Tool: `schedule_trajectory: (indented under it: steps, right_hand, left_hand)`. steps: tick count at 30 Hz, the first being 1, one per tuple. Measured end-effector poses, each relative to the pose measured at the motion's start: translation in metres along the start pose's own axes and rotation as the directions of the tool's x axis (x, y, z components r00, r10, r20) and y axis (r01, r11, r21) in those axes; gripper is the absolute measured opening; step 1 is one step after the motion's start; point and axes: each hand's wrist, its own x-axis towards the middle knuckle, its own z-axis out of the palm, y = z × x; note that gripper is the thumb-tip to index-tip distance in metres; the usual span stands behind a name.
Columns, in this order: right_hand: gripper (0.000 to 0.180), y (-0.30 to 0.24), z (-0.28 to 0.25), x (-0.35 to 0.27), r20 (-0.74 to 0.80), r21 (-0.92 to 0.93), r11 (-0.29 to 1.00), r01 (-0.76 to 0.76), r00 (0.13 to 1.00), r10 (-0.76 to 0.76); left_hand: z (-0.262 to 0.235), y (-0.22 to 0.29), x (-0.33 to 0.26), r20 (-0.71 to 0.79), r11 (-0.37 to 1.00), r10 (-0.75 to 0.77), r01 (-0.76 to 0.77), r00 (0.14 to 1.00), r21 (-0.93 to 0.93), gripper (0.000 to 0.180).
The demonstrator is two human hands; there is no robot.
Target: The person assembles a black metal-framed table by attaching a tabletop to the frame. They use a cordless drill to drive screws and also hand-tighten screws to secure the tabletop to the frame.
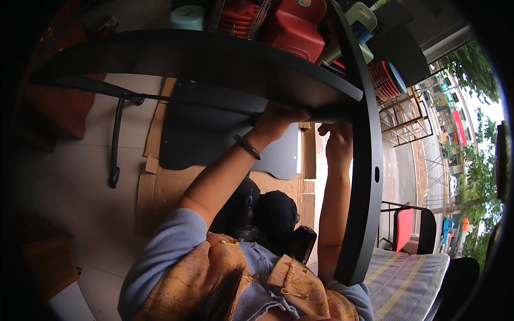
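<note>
A black table frame [369, 176] stands tipped up in front of me, with a wide dark panel [214, 56] running off to the left. A short black bar [329, 115] lies in the corner under the panel. My left hand [279, 120], with a dark green bangle on its wrist, is closed around the left end of this bar. Just below the bar's right end, my right hand [338, 140] has its fingers curled in near the frame. Whatever may be in those fingers is hidden. A black power drill [246, 220] rests by my lap.
A dark grey board [209, 134] lies on flattened cardboard [171, 187] on the floor. At left is a black metal leg [115, 142]. Red stools [295, 29] are stacked beyond the panel. A striped cloth-covered surface [409, 281] and a red-backed chair [402, 227] stand at right.
</note>
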Motion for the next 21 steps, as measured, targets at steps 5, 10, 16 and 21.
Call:
schedule_trajectory:
  steps: [5,10,16,21]
  right_hand:
    - [0.018,0.008,-0.005,0.013,0.194,0.094,0.996,0.003,0.981,-0.021]
    - [0.023,0.033,-0.024,0.019,0.329,0.125,0.992,0.009,0.943,-0.049]
    - [0.009,0.008,0.004,0.001,0.102,-0.477,0.77,0.424,0.897,-0.431]
    - [0.013,-0.03,0.011,0.001,0.042,-0.378,0.782,0.495,0.853,-0.52]
  left_hand:
    - [-0.008,-0.002,0.001,0.001,0.999,-0.015,0.015,1.0,0.041,0.052]
    - [-0.001,0.002,-0.003,-0.012,0.999,-0.029,0.029,0.999,0.013,0.05]
    - [-0.009,-0.003,-0.003,0.008,1.0,0.025,-0.025,1.0,0.016,0.044]
    - [-0.015,0.004,-0.003,0.018,0.996,-0.081,0.08,0.997,0.035,0.036]
